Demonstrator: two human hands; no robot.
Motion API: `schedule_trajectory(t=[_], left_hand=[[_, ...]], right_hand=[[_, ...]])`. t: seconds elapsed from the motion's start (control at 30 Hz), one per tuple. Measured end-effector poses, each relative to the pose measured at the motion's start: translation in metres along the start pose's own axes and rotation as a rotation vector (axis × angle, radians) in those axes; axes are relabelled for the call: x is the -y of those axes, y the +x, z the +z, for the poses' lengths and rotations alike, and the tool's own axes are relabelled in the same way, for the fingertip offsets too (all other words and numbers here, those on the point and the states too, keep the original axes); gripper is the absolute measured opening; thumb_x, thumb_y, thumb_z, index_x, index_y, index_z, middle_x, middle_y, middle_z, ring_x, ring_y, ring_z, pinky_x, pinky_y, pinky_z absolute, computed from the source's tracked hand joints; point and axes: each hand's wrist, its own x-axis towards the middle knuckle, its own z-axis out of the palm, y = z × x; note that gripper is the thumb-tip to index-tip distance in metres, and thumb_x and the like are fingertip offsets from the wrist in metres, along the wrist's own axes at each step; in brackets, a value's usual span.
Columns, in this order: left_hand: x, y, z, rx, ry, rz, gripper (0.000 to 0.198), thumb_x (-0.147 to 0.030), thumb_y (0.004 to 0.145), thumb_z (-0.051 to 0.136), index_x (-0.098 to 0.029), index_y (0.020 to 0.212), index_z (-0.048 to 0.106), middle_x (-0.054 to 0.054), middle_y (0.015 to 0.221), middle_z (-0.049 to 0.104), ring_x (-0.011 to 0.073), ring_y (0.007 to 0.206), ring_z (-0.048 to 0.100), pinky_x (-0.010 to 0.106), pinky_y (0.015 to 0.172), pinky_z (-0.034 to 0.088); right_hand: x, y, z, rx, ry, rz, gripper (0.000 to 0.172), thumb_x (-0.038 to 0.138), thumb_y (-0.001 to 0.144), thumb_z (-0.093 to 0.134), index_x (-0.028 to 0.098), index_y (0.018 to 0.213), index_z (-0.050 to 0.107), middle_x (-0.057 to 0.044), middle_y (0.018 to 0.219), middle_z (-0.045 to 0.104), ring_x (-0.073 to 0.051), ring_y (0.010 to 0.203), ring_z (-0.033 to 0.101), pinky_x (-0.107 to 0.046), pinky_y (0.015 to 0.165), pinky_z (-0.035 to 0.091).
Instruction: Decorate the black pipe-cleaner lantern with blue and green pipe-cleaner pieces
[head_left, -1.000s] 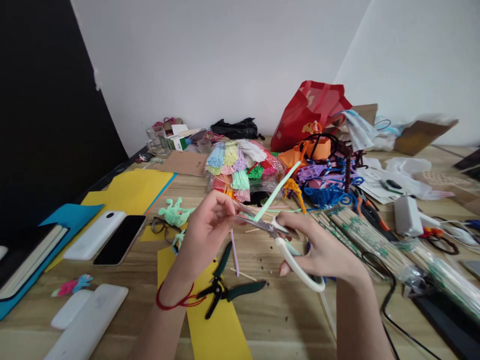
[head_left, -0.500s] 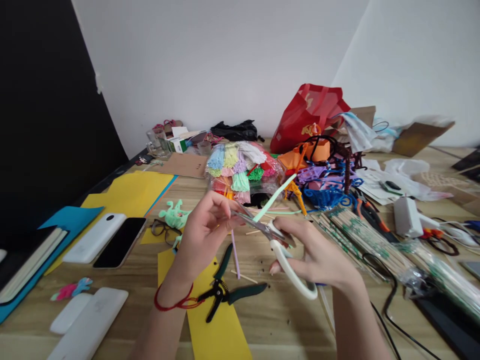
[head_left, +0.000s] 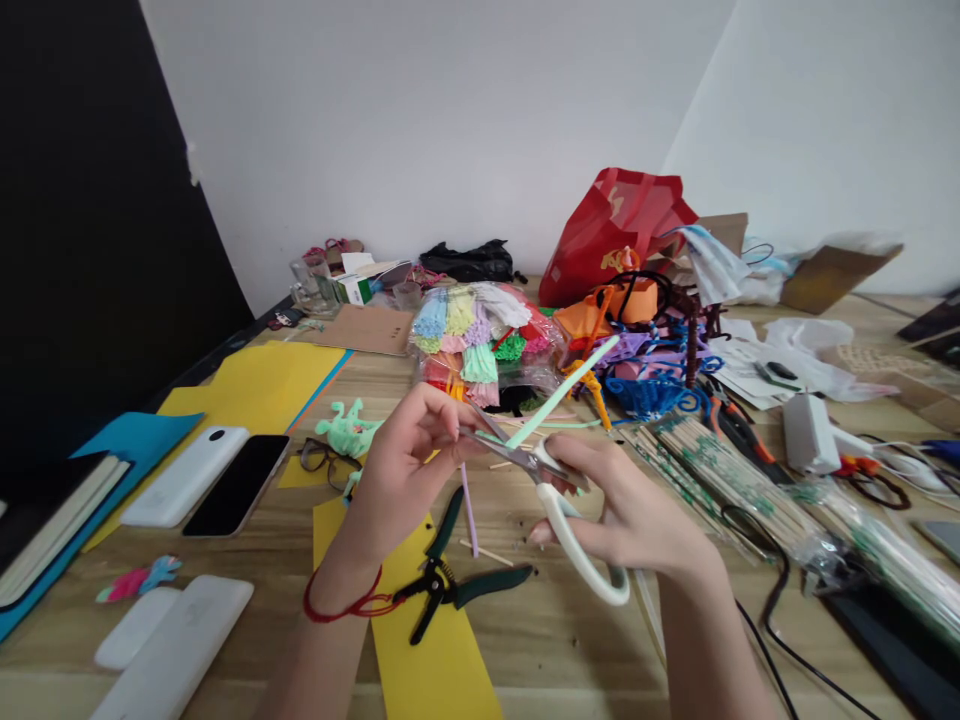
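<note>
My right hand [head_left: 619, 505] is closed around the white handles of a pair of scissors [head_left: 581, 550]. The blades point left, toward the fingertips of my left hand [head_left: 412, 460], with a pale green pipe cleaner [head_left: 559, 400] between them. My left fingers pinch one end of that pipe cleaner; its other end slants up to the right. Below the hands, green-handled pliers [head_left: 442, 585] lie spread on a yellow sheet [head_left: 439, 665]. A lilac pipe cleaner [head_left: 469, 510] lies beside them. Left of my left hand is a twisted mint-green pipe-cleaner figure [head_left: 347, 428].
Bagged bundles of coloured pipe cleaners [head_left: 480, 340] lie at the back, before a red bag [head_left: 619, 235]. Wrapped wooden sticks [head_left: 739, 480] and a black cable [head_left: 776, 590] lie on the right. A phone [head_left: 236, 485], glasses [head_left: 330, 465] and yellow paper [head_left: 255, 385] are on the left.
The free end of the pale green pipe cleaner has swung down to the right and lies at a flatter slant. The scissors have shifted slightly left and their handles have dipped a little.
</note>
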Motion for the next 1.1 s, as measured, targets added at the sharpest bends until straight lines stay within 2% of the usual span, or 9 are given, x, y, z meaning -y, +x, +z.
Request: schedule_trajectory(t=[0.17,0.33,0.43,0.57,0.67,0.77,0.93,1.03,1.1], left_hand=[[0.005,0.002,0.003,-0.066,0.055,-0.026,0.029,-0.011,0.085,0.072,-0.021,0.076,0.047,-0.005,0.089,0.075,0.007,0.088,0.072,0.013,0.077,0.056],[0.003,0.002,0.005,-0.063,0.076,-0.047,0.028,-0.013,0.085,0.073,-0.022,0.08,0.046,-0.002,0.089,0.075,0.01,0.087,0.074,0.018,0.079,0.059],[0.003,0.001,0.005,-0.057,0.08,-0.022,0.027,-0.011,0.084,0.072,-0.021,0.081,0.047,-0.002,0.09,0.074,0.0092,0.087,0.073,0.018,0.084,0.058],[0.009,0.001,0.005,-0.031,0.119,0.005,0.024,-0.008,0.085,0.069,-0.021,0.084,0.05,-0.002,0.093,0.072,0.0086,0.091,0.071,0.018,0.086,0.056],[0.014,0.002,0.006,-0.034,0.152,0.014,0.023,-0.006,0.084,0.069,-0.021,0.085,0.052,-0.002,0.093,0.07,0.0083,0.091,0.07,0.018,0.088,0.055],[0.012,0.003,0.005,-0.061,0.132,0.009,0.023,-0.007,0.083,0.07,-0.021,0.086,0.052,-0.002,0.091,0.07,0.0081,0.089,0.069,0.018,0.087,0.055],[0.004,0.003,0.005,-0.093,0.055,-0.046,0.024,-0.011,0.082,0.074,-0.021,0.088,0.053,0.0,0.091,0.075,0.0101,0.088,0.072,0.02,0.086,0.058],[0.004,0.002,0.006,-0.083,0.055,-0.065,0.021,-0.011,0.084,0.073,-0.021,0.09,0.055,0.0,0.092,0.076,0.0109,0.089,0.073,0.021,0.088,0.058],[0.006,0.002,0.007,-0.076,0.067,-0.058,0.02,-0.012,0.085,0.073,-0.021,0.092,0.056,0.0,0.093,0.076,0.0111,0.091,0.073,0.022,0.088,0.058]], right_hand=[[-0.009,0.0,0.003,-0.054,0.018,0.067,0.044,0.054,0.089,0.066,0.019,0.068,0.049,0.006,0.06,0.042,-0.01,0.056,0.036,-0.024,0.054,0.028],[-0.012,0.007,0.006,-0.054,-0.083,0.251,0.043,0.059,0.092,0.058,0.017,0.079,0.059,0.003,0.064,0.05,-0.012,0.06,0.041,-0.025,0.055,0.032],[-0.026,0.014,0.018,0.076,-0.332,0.454,0.032,0.044,0.099,0.051,0.015,0.092,0.062,-0.002,0.075,0.062,-0.015,0.067,0.053,-0.026,0.062,0.039],[-0.058,0.025,0.048,0.244,-0.431,0.552,0.016,0.022,0.096,0.058,0.009,0.096,0.067,-0.014,0.097,0.071,-0.022,0.092,0.065,-0.033,0.084,0.05],[-0.078,0.031,0.07,0.315,-0.453,0.599,0.026,0.03,0.096,0.063,0.014,0.116,0.065,-0.011,0.122,0.066,-0.024,0.109,0.065,-0.044,0.094,0.055],[-0.09,0.033,0.082,0.353,-0.42,0.625,0.034,0.035,0.097,0.063,0.018,0.126,0.061,-0.009,0.129,0.063,-0.024,0.11,0.065,-0.046,0.093,0.057],[-0.089,0.031,0.079,0.284,-0.273,0.621,0.03,0.034,0.097,0.062,0.018,0.123,0.063,-0.01,0.126,0.065,-0.023,0.107,0.067,-0.045,0.092,0.058],[-0.073,0.032,0.067,0.16,-0.119,0.518,0.025,0.026,0.095,0.066,0.015,0.117,0.067,-0.012,0.12,0.071,-0.024,0.11,0.069,-0.045,0.098,0.055],[-0.057,0.033,0.061,0.06,0.006,0.414,0.028,0.027,0.095,0.065,0.019,0.122,0.066,-0.01,0.124,0.072,-0.022,0.114,0.069,-0.038,0.101,0.055]])
